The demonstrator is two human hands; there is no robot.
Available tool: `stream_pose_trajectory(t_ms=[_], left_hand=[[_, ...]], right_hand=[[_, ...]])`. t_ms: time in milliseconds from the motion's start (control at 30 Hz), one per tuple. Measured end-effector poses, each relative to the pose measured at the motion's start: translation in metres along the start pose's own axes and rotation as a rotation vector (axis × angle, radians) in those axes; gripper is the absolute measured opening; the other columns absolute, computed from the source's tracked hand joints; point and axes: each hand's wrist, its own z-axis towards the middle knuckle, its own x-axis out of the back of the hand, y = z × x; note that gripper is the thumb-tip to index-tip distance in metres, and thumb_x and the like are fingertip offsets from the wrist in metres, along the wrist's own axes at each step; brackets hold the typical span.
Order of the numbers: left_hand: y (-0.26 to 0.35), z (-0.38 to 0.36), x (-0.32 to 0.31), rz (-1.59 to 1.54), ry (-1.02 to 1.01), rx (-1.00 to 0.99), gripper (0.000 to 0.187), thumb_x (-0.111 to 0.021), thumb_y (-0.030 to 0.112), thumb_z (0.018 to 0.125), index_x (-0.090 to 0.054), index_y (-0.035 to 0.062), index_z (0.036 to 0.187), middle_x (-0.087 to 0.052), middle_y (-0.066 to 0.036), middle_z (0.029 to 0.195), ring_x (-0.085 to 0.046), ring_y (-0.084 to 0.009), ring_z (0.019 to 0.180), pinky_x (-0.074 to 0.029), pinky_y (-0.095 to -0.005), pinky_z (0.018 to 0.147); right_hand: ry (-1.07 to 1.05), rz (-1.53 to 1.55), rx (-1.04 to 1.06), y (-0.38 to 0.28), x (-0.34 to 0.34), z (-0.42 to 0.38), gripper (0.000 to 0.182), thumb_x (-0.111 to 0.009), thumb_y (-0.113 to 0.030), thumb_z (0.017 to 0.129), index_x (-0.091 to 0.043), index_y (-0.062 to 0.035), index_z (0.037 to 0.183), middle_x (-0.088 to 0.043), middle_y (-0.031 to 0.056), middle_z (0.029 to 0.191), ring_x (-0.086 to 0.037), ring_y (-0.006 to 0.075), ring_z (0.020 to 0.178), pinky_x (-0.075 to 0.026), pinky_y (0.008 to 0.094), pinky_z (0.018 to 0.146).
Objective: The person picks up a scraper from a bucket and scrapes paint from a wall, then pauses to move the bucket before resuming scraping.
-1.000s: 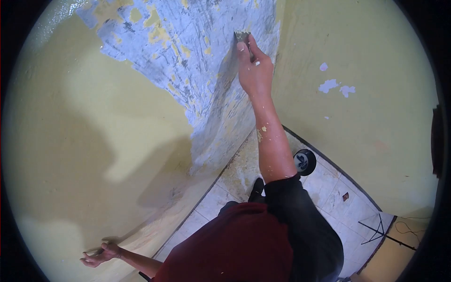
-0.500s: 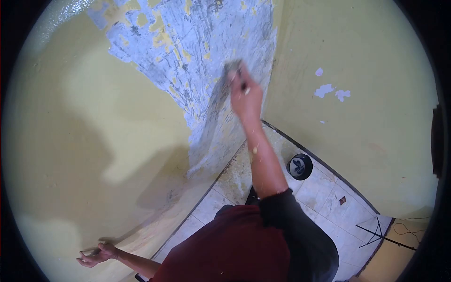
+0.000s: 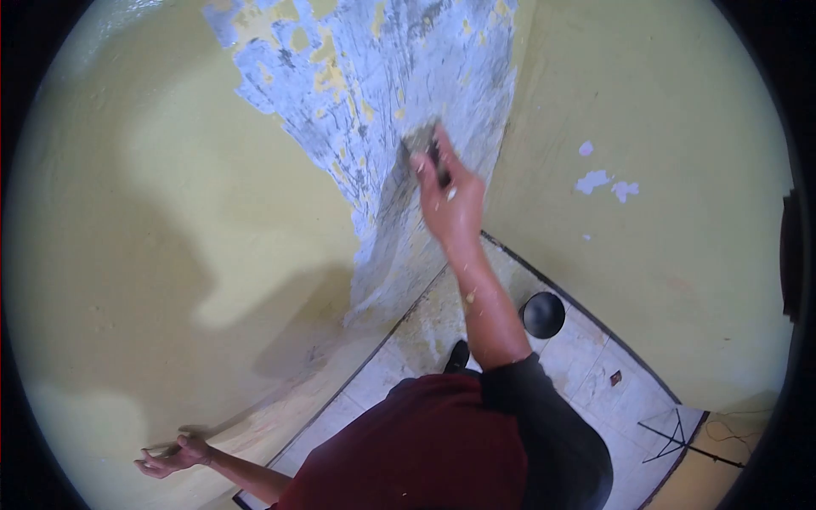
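Note:
My right hand is closed around a scraper, its flat greyish blade held at the wall's bare patch. Motion blurs the tool a little, and my fingers hide most of its handle. The stripped patch is whitish-grey with dark streaks and scattered yellow paint remnants. Yellow paint still covers the wall to its left. Down at the lower left, my left hand has its fingers spread at the painted wall and holds nothing. Pale flakes stick to my right wrist and forearm.
A black bucket stands on the tiled floor by the right wall, which has small white chipped spots. A reddish-brown scrap lies nearby. A thin black stand is at the lower right. Paint debris litters the corner floor.
My right hand and the scraper have shifted slightly down the wall. The view has moved slightly, so the patch sits farther right. My left hand stays at the wall.

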Motion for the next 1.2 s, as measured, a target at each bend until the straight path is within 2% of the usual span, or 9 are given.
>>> stream_pose_trajectory(t_ms=[200, 367, 500, 600, 633, 733, 867, 1000, 1200], left_hand=[[0.001, 0.004, 0.003, -0.036, 0.023, -0.011, 0.088, -0.047, 0.079, 0.09, -0.048, 0.0083, 0.142, -0.035, -0.024, 0.148, -0.029, -0.0373, 0.139, -0.029, -0.0588, 0.109], [0.001, 0.0, 0.0, -0.057, 0.011, -0.043, 0.089, -0.046, 0.078, 0.091, -0.042, 0.0087, 0.146, -0.031, -0.023, 0.15, -0.027, -0.0369, 0.14, -0.029, -0.0591, 0.109], [0.003, 0.002, 0.002, -0.101, 0.042, 0.015, 0.088, -0.052, 0.077, 0.089, -0.049, 0.0069, 0.141, -0.037, -0.024, 0.147, -0.03, -0.0366, 0.139, -0.03, -0.058, 0.109], [0.002, 0.0, 0.0, -0.036, 0.023, 0.0, 0.09, -0.045, 0.081, 0.09, -0.048, 0.0078, 0.142, -0.032, -0.022, 0.149, -0.025, -0.0365, 0.141, -0.031, -0.0598, 0.108], [0.003, -0.001, 0.001, -0.034, 0.016, 0.027, 0.09, -0.044, 0.081, 0.09, -0.047, 0.0075, 0.142, -0.032, -0.022, 0.148, -0.025, -0.0366, 0.141, -0.031, -0.0601, 0.108], [0.003, -0.001, 0.0, -0.034, 0.01, 0.049, 0.092, -0.044, 0.082, 0.089, -0.047, 0.0066, 0.142, -0.032, -0.022, 0.148, -0.024, -0.0367, 0.141, -0.032, -0.0604, 0.108], [0.009, 0.005, 0.003, -0.048, -0.002, 0.051, 0.094, -0.042, 0.084, 0.088, -0.047, 0.0051, 0.14, -0.031, -0.022, 0.149, -0.025, -0.0371, 0.141, -0.032, -0.0607, 0.108], [0.006, -0.004, 0.001, -0.034, 0.009, 0.092, 0.095, -0.042, 0.084, 0.088, -0.047, 0.0048, 0.141, -0.031, -0.022, 0.149, -0.026, -0.0375, 0.141, -0.032, -0.0607, 0.109], [0.0, -0.002, 0.001, -0.067, 0.044, 0.043, 0.098, -0.042, 0.085, 0.087, -0.048, 0.0038, 0.141, -0.031, -0.024, 0.148, -0.029, -0.038, 0.14, -0.033, -0.0611, 0.109]], right_hand=[[-0.041, 0.073, -0.126, -0.038, 0.005, 0.045, 0.051, -0.07, -0.019, 0.092, -0.058, 0.0024, 0.136, -0.072, 0.0286, 0.095, -0.075, 0.0339, 0.088, -0.055, 0.0343, 0.077], [-0.03, 0.124, 0.017, -0.007, -0.008, -0.002, 0.05, -0.07, -0.022, 0.095, -0.059, 0.004, 0.135, -0.072, 0.025, 0.085, -0.069, 0.0137, 0.072, -0.052, 0.0315, 0.064], [-0.048, 0.146, -0.084, -0.037, 0.004, 0.045, 0.049, -0.07, -0.017, 0.094, -0.058, 0.0045, 0.137, -0.073, 0.0235, 0.085, -0.061, 0.0107, 0.067, -0.053, 0.0298, 0.07], [-0.129, 0.125, -0.113, -0.021, 0.001, 0.007, 0.048, -0.064, -0.013, 0.099, -0.052, 0.0066, 0.142, -0.071, 0.0078, 0.109, -0.056, 0.0084, 0.091, -0.05, 0.026, 0.083], [-0.096, 0.144, -0.067, -0.023, -0.006, -0.001, 0.048, -0.068, -0.013, 0.095, -0.057, 0.004, 0.138, -0.073, 0.0229, 0.084, -0.061, 0.0111, 0.067, -0.053, 0.0295, 0.068], [-0.008, 0.1, 0.087, -0.025, -0.004, 0.035, 0.049, -0.069, -0.015, 0.094, -0.056, 0.0041, 0.138, -0.072, 0.0226, 0.083, -0.061, 0.0101, 0.068, -0.052, 0.0296, 0.067], [-0.044, 0.083, -0.011, -0.047, 0.005, 0.069, 0.051, -0.071, -0.019, 0.093, -0.057, 0.0044, 0.137, -0.072, 0.0226, 0.083, -0.062, 0.0094, 0.069, -0.053, 0.0314, 0.066], [-0.036, 0.112, 0.131, -0.033, -0.002, 0.041, 0.05, -0.071, -0.019, 0.093, -0.058, 0.0033, 0.136, -0.072, 0.0256, 0.088, -0.065, 0.0124, 0.069, -0.053, 0.0328, 0.067], [-0.079, -0.008, 0.019, -0.109, 0.023, 0.102, 0.045, -0.068, -0.017, 0.096, -0.06, 0.0043, 0.134, -0.074, 0.0255, 0.096, -0.076, 0.0227, 0.088, -0.054, 0.0298, 0.079]])
